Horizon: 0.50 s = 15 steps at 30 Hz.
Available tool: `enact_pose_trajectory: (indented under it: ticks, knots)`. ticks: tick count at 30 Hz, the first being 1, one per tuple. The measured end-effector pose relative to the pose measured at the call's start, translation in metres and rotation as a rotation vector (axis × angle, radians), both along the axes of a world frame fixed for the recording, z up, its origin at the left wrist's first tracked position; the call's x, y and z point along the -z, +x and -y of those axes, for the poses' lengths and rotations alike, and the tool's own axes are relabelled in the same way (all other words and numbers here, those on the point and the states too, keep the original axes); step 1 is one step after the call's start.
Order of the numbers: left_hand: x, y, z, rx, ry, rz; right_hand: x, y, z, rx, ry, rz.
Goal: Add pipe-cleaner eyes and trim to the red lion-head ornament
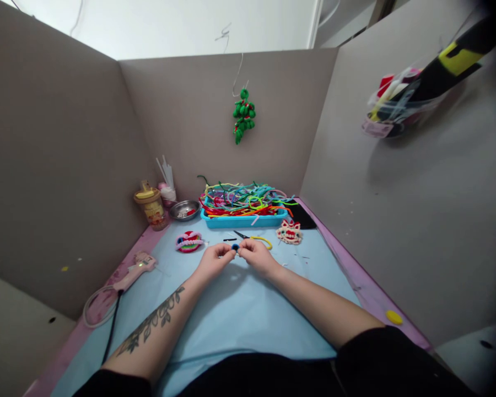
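Note:
Between my fingertips, over the middle of the blue-covered table, is a small dark blue fuzzy piece (235,247), perhaps a coiled pipe cleaner. My left hand (216,258) pinches it from the left. From the other side my right hand (256,256) pinches it too. Just beyond my hands lie yellow-handled scissors (261,241) and a short black strip (230,240). A pink, red and green fuzzy craft piece (189,241) rests left of my hands. On the right sits a cream and red fuzzy craft piece (290,232).
A blue tray (243,222) heaped with colourful pipe cleaners stands at the back, beside a metal bowl (184,210) and a lidded cup (152,208). A pink glue gun (136,272) with its cord lies left. A green ornament (244,116) hangs behind; a yellow disc (394,317) lies right.

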<state>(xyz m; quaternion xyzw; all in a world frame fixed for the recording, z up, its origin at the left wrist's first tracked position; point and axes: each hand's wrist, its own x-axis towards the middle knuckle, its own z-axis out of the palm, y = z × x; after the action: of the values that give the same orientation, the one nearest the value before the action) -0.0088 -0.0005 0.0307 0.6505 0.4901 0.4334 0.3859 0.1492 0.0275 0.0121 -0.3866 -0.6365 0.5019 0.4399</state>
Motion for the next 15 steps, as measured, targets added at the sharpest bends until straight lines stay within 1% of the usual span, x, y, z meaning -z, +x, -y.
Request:
enact_pose_trajectory:
  ticks: [8,13,15]
  knots:
    - [0.0056,0.0017,-0.0016,-0.03,-0.002,0.029,0.0001,-0.0042,0.0031,0.03,0.022,0.003]
    - [0.0056,-0.0013,-0.0029,-0.037,-0.049,0.073,-0.0009,-0.0037,0.0032,-0.039,-0.045,-0.056]
    - [0.0052,-0.0029,-0.0035,-0.032,-0.073,0.088,-0.001,-0.0023,0.0017,-0.045,-0.084,-0.083]
